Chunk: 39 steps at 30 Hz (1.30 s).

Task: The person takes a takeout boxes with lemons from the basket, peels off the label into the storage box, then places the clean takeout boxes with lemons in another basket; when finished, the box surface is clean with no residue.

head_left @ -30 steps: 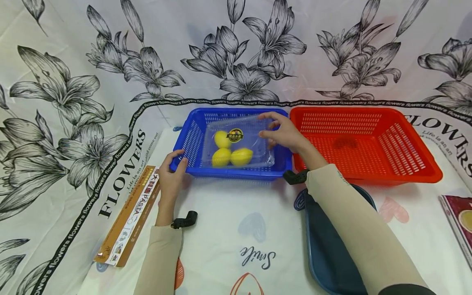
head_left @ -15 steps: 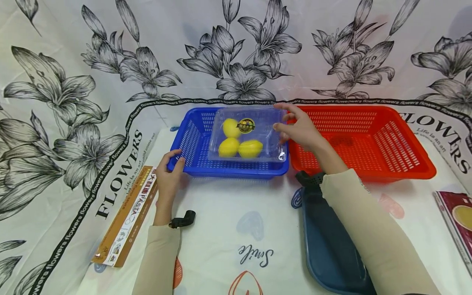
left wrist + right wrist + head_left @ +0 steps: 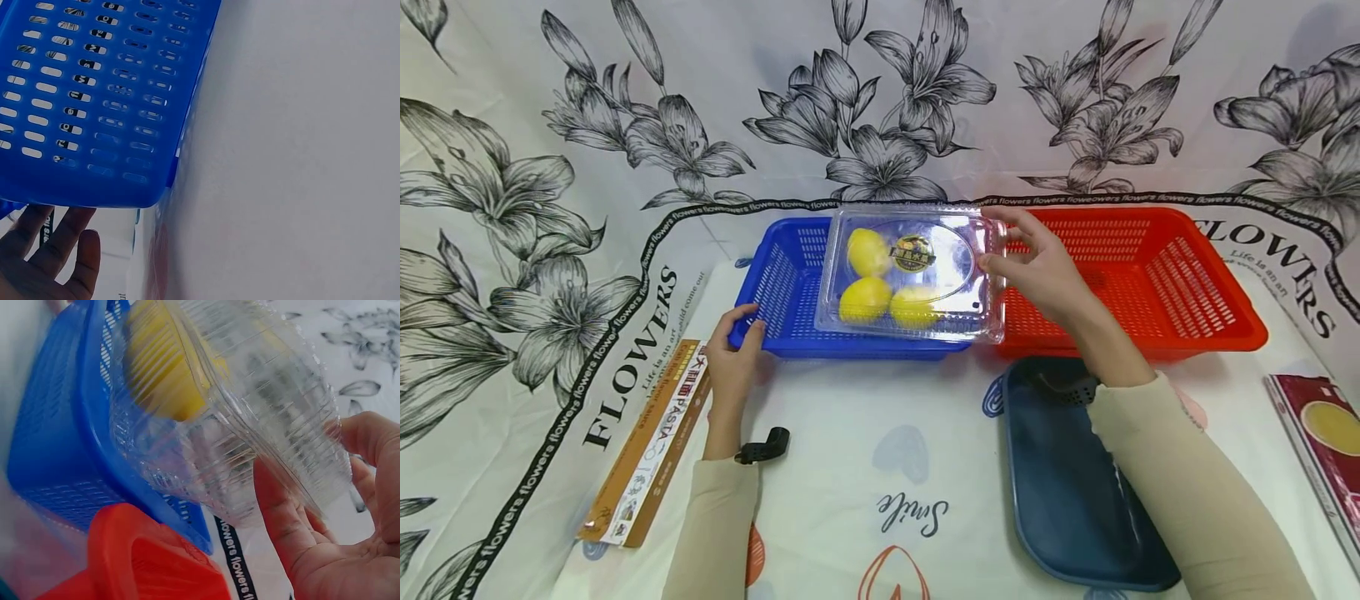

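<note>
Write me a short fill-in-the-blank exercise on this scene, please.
1. The right hand holds a clear container with ____ lemons showing inside.
2. The left hand holds the edge of the ____ basket.
3. Large Latin letters on the brown packet spell ____.

Missing words: three; blue; PASTA.

From the head view's centre, a red basket is sitting at three o'clock, a dark tray and, farther out, a maroon packet are lying at four, and a pasta pack is lying at eight.
</note>
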Available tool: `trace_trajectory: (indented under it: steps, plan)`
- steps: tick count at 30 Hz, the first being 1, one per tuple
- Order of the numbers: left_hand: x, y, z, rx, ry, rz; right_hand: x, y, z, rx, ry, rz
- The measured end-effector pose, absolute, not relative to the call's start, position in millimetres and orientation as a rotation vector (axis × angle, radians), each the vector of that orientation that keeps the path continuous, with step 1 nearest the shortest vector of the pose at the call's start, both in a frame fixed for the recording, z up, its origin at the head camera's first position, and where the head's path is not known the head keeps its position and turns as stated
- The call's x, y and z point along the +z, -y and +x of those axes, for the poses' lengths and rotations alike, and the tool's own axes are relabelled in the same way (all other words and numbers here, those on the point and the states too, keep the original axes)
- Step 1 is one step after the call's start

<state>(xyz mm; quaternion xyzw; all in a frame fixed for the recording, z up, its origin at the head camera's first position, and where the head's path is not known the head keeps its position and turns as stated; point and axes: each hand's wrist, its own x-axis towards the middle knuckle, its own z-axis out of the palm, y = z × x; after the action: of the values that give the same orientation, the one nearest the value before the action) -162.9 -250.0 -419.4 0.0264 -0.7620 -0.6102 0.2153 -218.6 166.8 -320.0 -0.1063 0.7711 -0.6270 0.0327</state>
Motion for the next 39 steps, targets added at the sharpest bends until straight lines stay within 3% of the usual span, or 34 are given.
trace_trajectory:
  steps: [7, 13, 22, 39]
  plan:
    - [-436.7, 257.2, -174.3, -1.678, 2.108, 0.085, -324.6, -183.0, -188.4, -2.122, -2.22, -0.482]
    - [-425.5, 252.5, -163.5, -1.653, 2.138, 0.121, -337.0, -192.5, -162.5, -2.126, -2.206, -0.582]
    - [-448.0, 261.8, -177.0, -1.63, 2.131, 0.12, -351.6, -201.1, -124.4, -2.085, -2.24, -0.629]
    - [-446.8, 261.3, -180.0, -1.664, 2.104, 0.135, -361.3, -176.4, -72.8, -2.082, -2.047, -0.807]
